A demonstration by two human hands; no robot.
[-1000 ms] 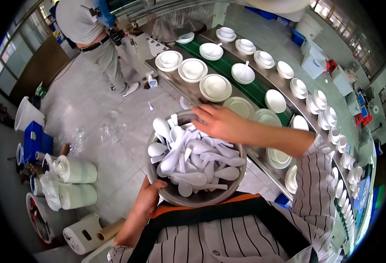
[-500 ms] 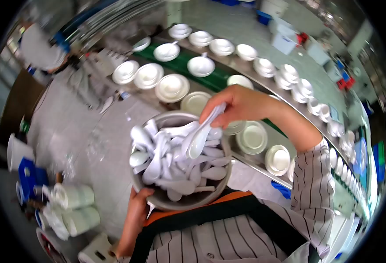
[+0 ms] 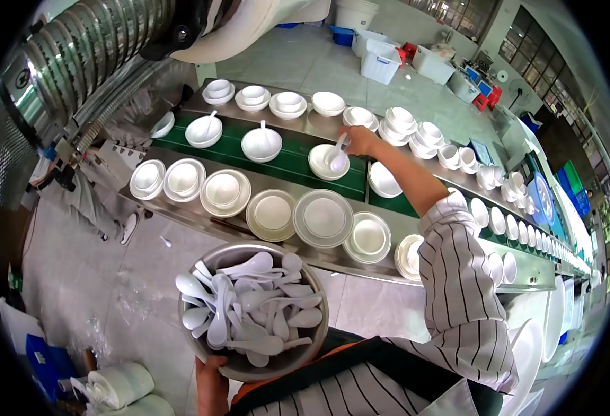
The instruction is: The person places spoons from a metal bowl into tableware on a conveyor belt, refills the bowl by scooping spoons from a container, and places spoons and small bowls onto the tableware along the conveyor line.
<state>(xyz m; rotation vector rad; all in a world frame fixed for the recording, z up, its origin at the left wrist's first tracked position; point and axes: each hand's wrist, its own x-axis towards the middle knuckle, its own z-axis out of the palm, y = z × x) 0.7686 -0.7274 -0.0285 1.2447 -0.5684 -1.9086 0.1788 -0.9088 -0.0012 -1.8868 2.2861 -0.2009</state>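
My right hand (image 3: 359,141) pinches the handle of a white soup spoon (image 3: 338,161). The spoon's scoop end is inside a white bowl (image 3: 319,166) on the green conveyor belt (image 3: 291,168). Whether it touches the bowl I cannot tell. Against my front, my left hand (image 3: 211,381) grips the lower left side of a metal basin (image 3: 321,291), its fingers partly hidden underneath. A heap of white spoons (image 3: 253,301) fills the basin. Farther left on the belt, two more bowls, one of them a middle bowl (image 3: 261,145), each have a spoon in them.
Stacked white bowls and plates (image 3: 323,217) line the near metal ledge, and more bowl stacks (image 3: 289,104) line the far one. Machinery with a ribbed hose (image 3: 100,52) juts in at upper left. A fallen spoon (image 3: 165,241) lies on the floor. White bins (image 3: 381,62) stand behind.
My right hand has carried a spoon from above the basin out to a bowl on the belt. The view has shifted, and the machinery at upper left now shows close up.
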